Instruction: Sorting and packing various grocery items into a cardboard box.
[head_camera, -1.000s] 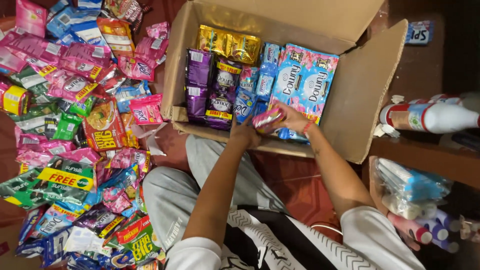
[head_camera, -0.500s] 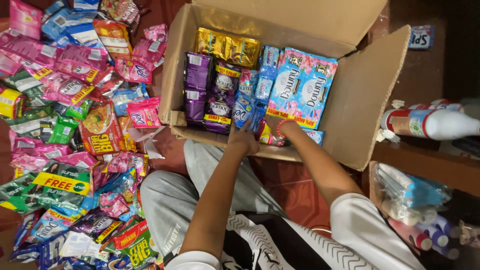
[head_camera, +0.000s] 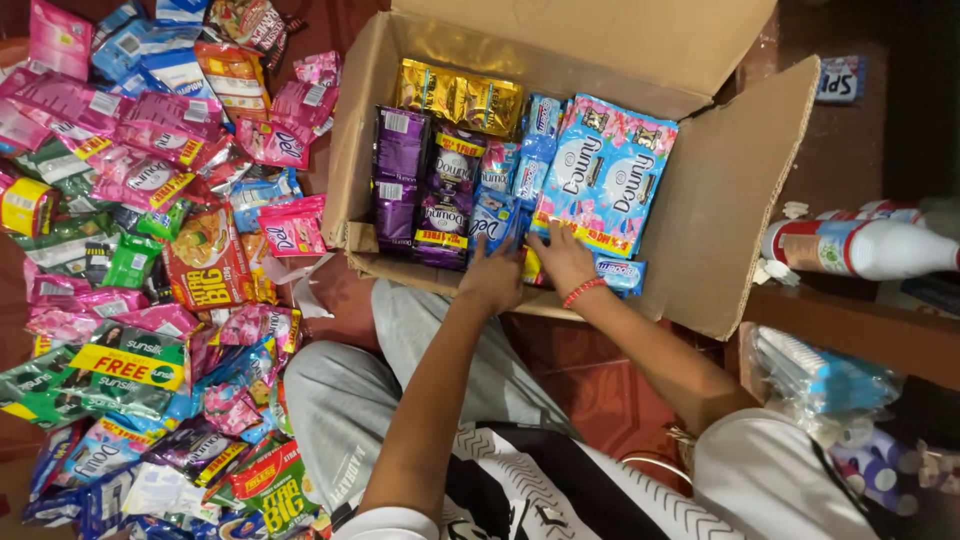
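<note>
Inside the cardboard box (head_camera: 740, 200), the left hand (head_camera: 492, 275) and right hand (head_camera: 562, 258) press flat with loosely spread fingers on blue sachets (head_camera: 495, 215); best tuck them upright, snug against the purple packs (head_camera: 400, 180).

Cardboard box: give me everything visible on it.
The cardboard box is plain brown corrugated card, open at the top with flaps folded outward, resting on the reddish floor. Sachet packs fill it in rows: gold, purple, blue, and large blue-pink ones. The left hand and right hand reach over its near wall onto the packs. Loose sachets lie to one side.
</note>
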